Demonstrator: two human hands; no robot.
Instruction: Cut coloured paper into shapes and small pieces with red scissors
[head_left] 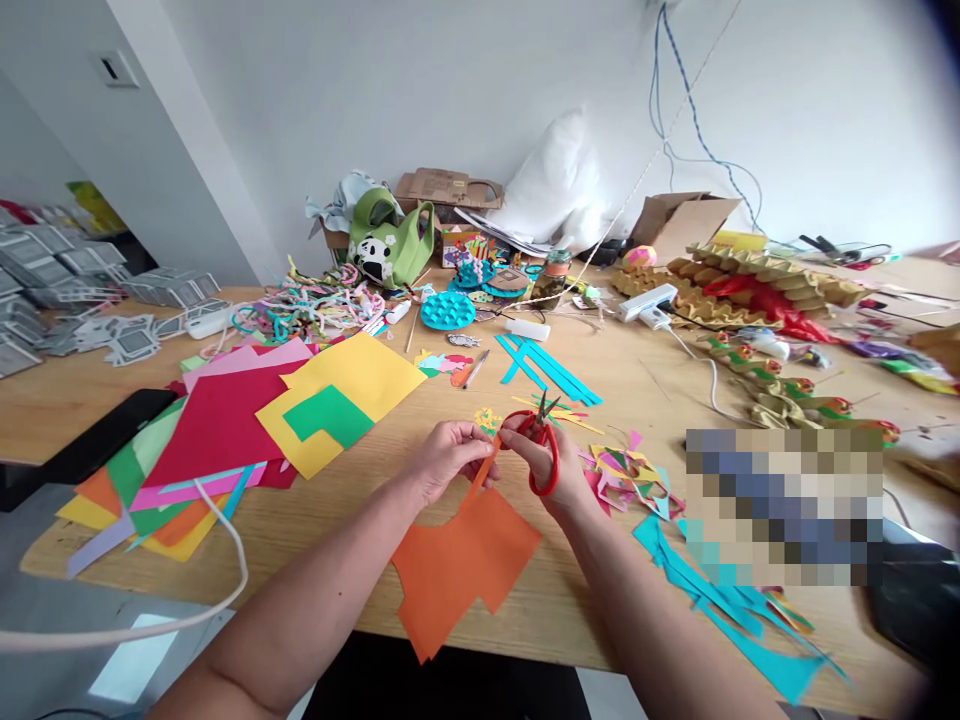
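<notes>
An irregular sheet of orange paper [465, 560] hangs over the table's front edge, with a narrow strip of it rising between my hands. My left hand [456, 455] pinches that strip near its upper end. Red-handled scissors [553, 470] are in my right hand [551, 465], looped on the fingers, their slightly parted blades pointing away from me. The right thumb and a finger also meet at the strip's top, close to the left fingertips. Just beyond the hands lies a small heap of yellow paper bits [489, 420].
Stacked coloured paper [217, 430] covers the left side. Blue strips [551, 368] lie ahead, and paper scraps [626, 475] and blue offcuts [712, 580] sit to the right. A white cable [240, 560] crosses the left front. A panda bag [390, 240] and egg cartons [765, 285] stand farther back.
</notes>
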